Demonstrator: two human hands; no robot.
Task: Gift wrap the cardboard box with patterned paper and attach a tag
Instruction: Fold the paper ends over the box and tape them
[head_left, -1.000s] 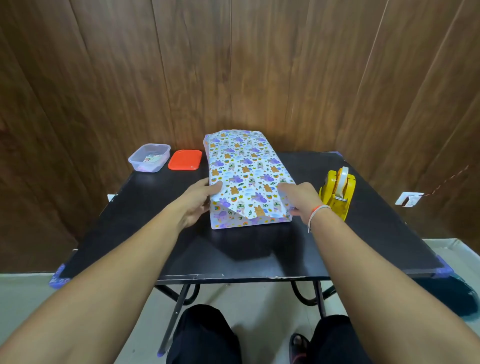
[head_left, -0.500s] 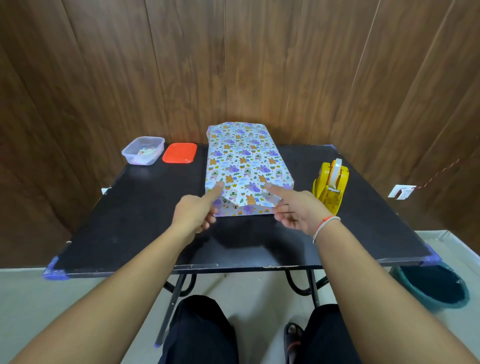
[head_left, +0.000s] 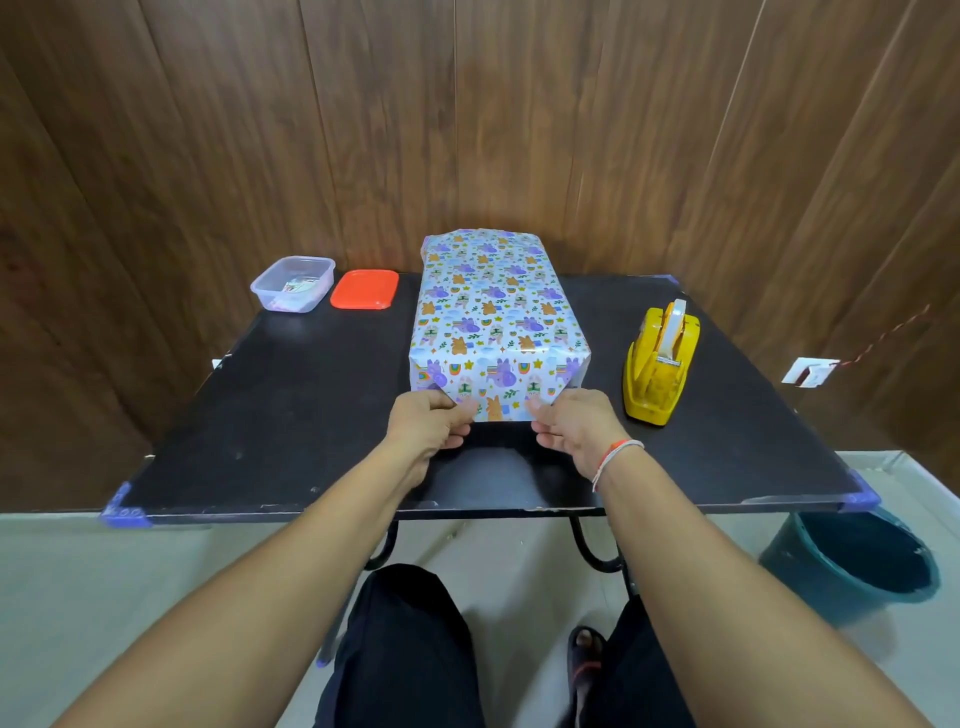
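Left hand (head_left: 427, 423) and right hand (head_left: 574, 423): fingers curled, pinching near flap (head_left: 496, 410) of patterned paper from either side, low at box front. Cardboard box (head_left: 493, 317): fully covered in white paper printed with purple, orange and green figures; lay lengthwise at centre of black table (head_left: 270, 415), far end at back edge; near end folded into angled side creases. Yellow tape dispenser (head_left: 657, 364): stood right of box, apart. Clear container (head_left: 292, 283) and red lid (head_left: 364, 289): sat at far left, side by side.
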